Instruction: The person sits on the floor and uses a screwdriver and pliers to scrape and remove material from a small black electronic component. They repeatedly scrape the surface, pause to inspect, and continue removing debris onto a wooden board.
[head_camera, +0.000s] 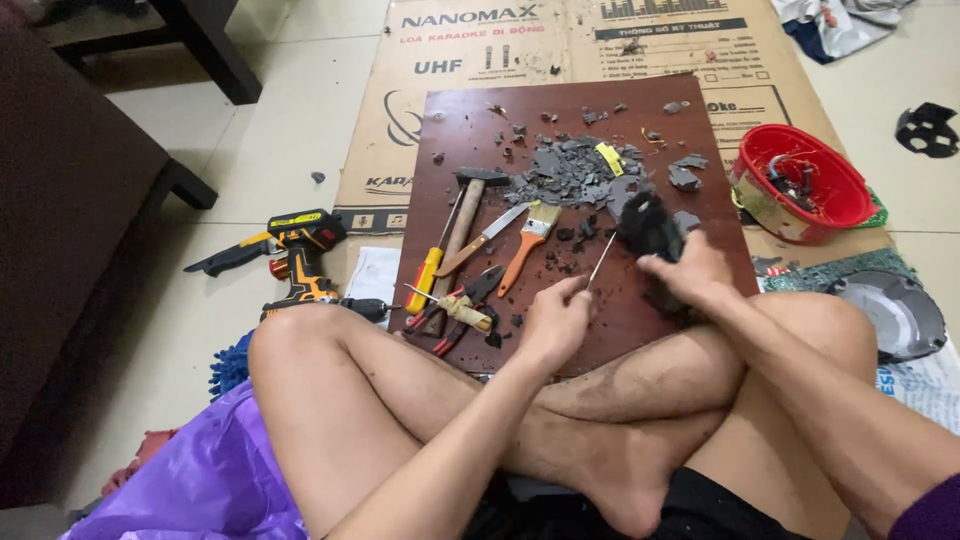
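Broadly: person sits cross-legged on tiled floor, flattened cardboard (560, 60) spread far ahead, likely to spare the tiles. Dark brown board (470, 130) lies on it as a work surface, reaching to the shins.

Far right, red basket (838, 190) with odd parts, set just off the board within arm's reach. Near right of it, a grey round cover (895, 312) on the floor. Left on the floor, yellow-black drill (300, 255), well apart from the board.

Heap of grey shards (570, 170) in the board's far middle, seemingly pushed away from the working spot.

Tools in a loose row, left part of the board, handles toward the person for easy pick-up: hammer (465, 215), yellow screwdriver (425, 278), knife (485, 240), brush (530, 235), red pliers (465, 310).

Right hand (690, 270) is closed around a black part (650, 225), holding it tilted above the board's right middle, face turned toward the other hand.

Left hand (555, 320) has fingers pinched narrow on a thin metal rod (601, 260); its tip points up-right at the part, touching or nearly so, cannot tell which.
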